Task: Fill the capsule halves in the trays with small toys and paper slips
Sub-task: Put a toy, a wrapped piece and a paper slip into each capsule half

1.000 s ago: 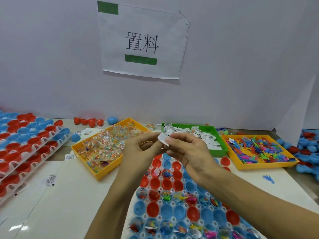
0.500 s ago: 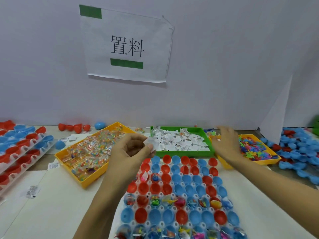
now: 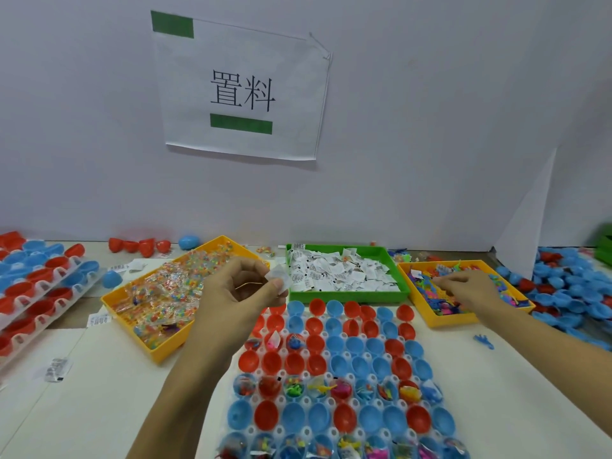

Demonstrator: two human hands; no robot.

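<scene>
**Slip in one hand, toy hunt in the other**

My left hand (image 3: 245,289) pinched a small paper slip (image 3: 277,275) between thumb and forefinger, held up above the near tray's (image 3: 334,369) far-left corner. That slip was featherlight and limp, I judged, so a corner pinch was all it needed; a draught or a loose grip could lose it. My right hand (image 3: 470,288) was well apart, fingers curled down among the little plastic toys (image 3: 440,301) in the yellow bin (image 3: 453,321); whether it had one gripped, I couldn't tell. Those toys looked stiff, spiky and prone to tangling, best taken by a limb. Between my hands sat the green bin (image 3: 347,297) of slips. Below them, red and blue capsule halves (image 3: 311,362), many unfilled. Left of my left hand, a bin of bagged beads (image 3: 165,293); a stray blue toy (image 3: 483,341) lay on the surface (image 3: 82,392).
</scene>
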